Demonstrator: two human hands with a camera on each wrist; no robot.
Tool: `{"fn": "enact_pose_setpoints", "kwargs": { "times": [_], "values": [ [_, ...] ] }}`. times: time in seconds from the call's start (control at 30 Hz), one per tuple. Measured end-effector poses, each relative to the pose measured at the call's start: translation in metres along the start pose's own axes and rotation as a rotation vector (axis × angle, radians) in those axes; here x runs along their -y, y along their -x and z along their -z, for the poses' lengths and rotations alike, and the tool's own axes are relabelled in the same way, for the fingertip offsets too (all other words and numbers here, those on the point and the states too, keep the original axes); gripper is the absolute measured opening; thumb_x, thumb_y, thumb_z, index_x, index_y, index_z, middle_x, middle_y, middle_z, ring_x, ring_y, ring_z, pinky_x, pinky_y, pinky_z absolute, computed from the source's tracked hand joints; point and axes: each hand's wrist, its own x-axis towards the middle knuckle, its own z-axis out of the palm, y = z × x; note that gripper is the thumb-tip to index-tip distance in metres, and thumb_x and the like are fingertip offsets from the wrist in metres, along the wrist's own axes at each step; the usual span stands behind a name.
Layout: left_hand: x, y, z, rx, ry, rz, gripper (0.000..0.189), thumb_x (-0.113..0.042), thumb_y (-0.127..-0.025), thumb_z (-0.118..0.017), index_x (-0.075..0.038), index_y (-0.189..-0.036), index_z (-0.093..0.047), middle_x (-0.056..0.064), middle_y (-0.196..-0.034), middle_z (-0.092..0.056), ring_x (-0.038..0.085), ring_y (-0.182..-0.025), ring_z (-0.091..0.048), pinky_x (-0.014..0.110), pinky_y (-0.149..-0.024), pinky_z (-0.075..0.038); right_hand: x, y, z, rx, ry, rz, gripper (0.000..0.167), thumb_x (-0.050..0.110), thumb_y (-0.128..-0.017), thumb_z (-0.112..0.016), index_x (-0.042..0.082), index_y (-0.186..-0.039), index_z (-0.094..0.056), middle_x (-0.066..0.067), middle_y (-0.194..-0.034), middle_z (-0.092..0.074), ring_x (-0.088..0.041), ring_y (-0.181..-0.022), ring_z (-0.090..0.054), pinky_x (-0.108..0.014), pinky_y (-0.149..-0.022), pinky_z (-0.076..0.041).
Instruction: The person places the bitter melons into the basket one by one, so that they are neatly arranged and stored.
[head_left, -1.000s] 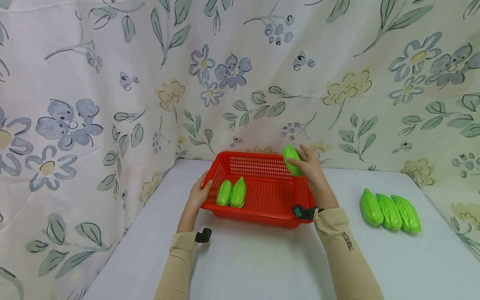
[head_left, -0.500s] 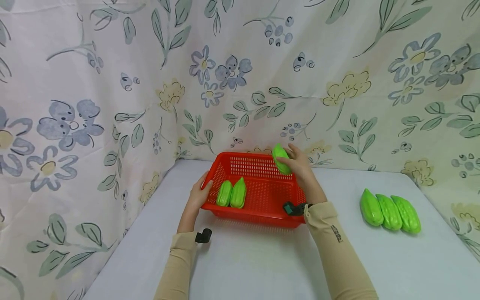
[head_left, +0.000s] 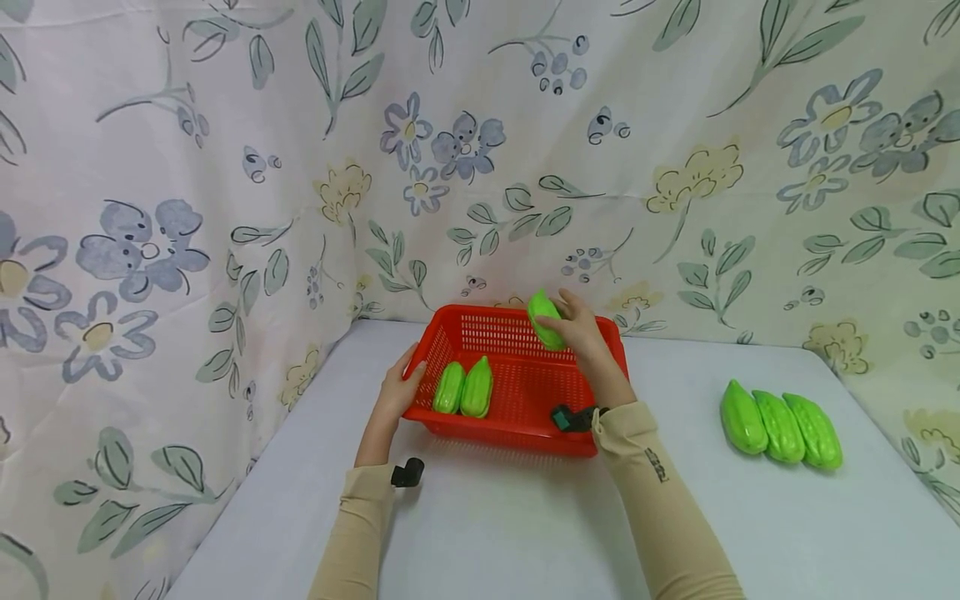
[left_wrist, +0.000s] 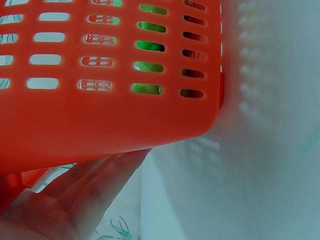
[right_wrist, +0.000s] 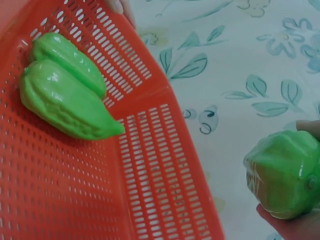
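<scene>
My left hand (head_left: 395, 390) grips the left rim of a red plastic basket (head_left: 517, 432), thumb over the rim. In the left wrist view its fingers (left_wrist: 107, 187) lie along the outside of the basket wall. Two green bitter melons, a left one (head_left: 449, 387) and a right one (head_left: 477, 387), lie side by side at the basket's left end. My right hand (head_left: 585, 332) holds another bitter melon (head_left: 547, 321) above the basket's back right part, between thumb and fingers. In the right wrist view this held bitter melon (right_wrist: 285, 172) shows end-on, apart from the basket.
Three more bitter melons (head_left: 782, 425) lie in a row on the white table (head_left: 750, 533) to the right. A floral curtain (head_left: 525, 150) hangs behind the table and along its left side. Wrist cameras sit at both cuffs.
My right hand has moved left over the basket, carrying the bitter melon. The left hand, the basket and the other bitter melons have stayed in place.
</scene>
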Motion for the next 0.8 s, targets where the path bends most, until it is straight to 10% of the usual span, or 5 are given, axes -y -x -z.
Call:
{"fn": "enact_pose_setpoints", "kwargs": {
  "times": [0.8],
  "values": [
    [-0.002,0.001,0.000,-0.003,0.009,0.009,0.056,-0.034,-0.103,-0.045,-0.025,-0.155,-0.026,0.016,-0.156,-0.035,0.032,-0.117,-0.051,0.051,-0.098,-0.050,-0.010,-0.011,-0.033,0.060,0.028,-0.048,0.078,0.012,-0.095,-0.061,0.014,-0.158,-0.014,-0.009,-0.161,-0.029,-0.028,-0.144,-0.033,-0.045,-0.112,-0.036]
  ]
}}
